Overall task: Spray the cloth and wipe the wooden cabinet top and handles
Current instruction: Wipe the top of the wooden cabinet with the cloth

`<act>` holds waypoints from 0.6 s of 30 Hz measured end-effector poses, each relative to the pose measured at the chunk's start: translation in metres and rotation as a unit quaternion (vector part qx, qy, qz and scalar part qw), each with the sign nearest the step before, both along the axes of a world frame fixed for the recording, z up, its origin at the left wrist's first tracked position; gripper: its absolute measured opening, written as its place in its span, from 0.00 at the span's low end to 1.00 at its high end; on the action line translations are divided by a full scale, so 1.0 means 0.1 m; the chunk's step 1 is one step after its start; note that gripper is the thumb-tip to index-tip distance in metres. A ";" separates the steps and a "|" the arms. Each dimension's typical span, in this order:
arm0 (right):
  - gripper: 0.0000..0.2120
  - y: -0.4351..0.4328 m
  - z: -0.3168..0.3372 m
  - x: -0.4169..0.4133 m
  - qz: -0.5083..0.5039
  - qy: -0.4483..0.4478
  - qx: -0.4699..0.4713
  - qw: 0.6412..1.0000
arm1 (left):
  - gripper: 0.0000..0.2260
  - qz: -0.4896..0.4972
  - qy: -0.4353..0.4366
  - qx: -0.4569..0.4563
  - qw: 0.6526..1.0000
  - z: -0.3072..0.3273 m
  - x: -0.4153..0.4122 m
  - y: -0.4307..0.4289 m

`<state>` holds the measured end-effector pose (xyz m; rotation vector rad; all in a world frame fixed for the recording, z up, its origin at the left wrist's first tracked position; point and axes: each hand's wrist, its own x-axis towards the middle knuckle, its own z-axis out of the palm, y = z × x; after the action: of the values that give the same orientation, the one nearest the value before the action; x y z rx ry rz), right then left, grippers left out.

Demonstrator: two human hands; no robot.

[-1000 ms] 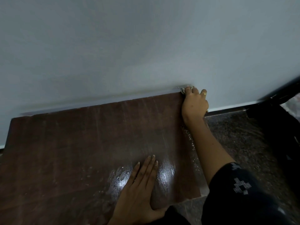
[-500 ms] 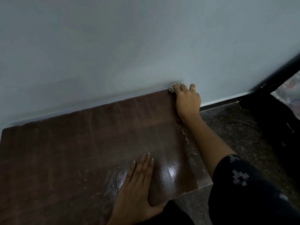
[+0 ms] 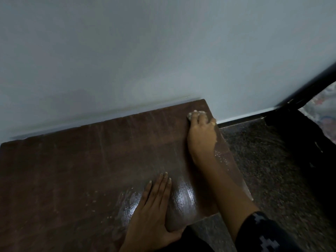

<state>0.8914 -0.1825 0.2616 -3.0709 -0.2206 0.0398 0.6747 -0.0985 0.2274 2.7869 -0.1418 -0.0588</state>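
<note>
The dark wooden cabinet top (image 3: pixel 91 170) fills the lower left of the view, with wet shiny streaks near its front right. My right hand (image 3: pixel 201 133) presses a small pale cloth (image 3: pixel 197 113) onto the top near its far right corner; only the cloth's edge shows past my fingers. My left hand (image 3: pixel 154 215) lies flat on the wood near the front edge, fingers together, pointing toward the wall. The cabinet handles and a spray bottle are out of view.
A pale grey wall (image 3: pixel 163 51) rises straight behind the cabinet. To the right lies dark speckled floor (image 3: pixel 269 170), and a black frame or furniture edge (image 3: pixel 305 91) slants across the upper right corner.
My right hand has drawn the cloth back from the far corner at the wall, a little toward me along the right edge. My left hand stays flat on the wood.
</note>
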 end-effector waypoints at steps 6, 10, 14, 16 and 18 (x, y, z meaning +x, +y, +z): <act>0.22 0.45 -0.06 -0.10 0.138 -0.029 0.000 0.990 | 0.49 -0.004 0.005 0.011 1.000 -0.02 -0.01 0.01; 0.23 0.32 -0.07 0.04 0.101 -0.023 -0.005 0.995 | 0.48 -0.003 0.003 0.016 1.000 -0.01 -0.02 0.01; 0.21 0.04 -0.03 -0.02 -0.008 -0.022 0.026 0.999 | 0.47 -0.003 0.002 0.017 1.000 -0.01 -0.03 0.01; 0.22 -0.12 -0.02 -0.13 -0.058 -0.021 0.032 0.998 | 0.48 -0.004 0.001 0.018 1.000 0.00 -0.02 0.01; 0.22 -0.26 -0.02 -0.28 -0.096 -0.021 0.031 0.995 | 0.48 -0.002 -0.001 0.012 1.000 0.01 -0.02 0.01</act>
<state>0.8639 -0.2089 0.2599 -3.0179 0.0696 -0.0391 0.6727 -0.0977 0.2279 2.8107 -0.1483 -0.0581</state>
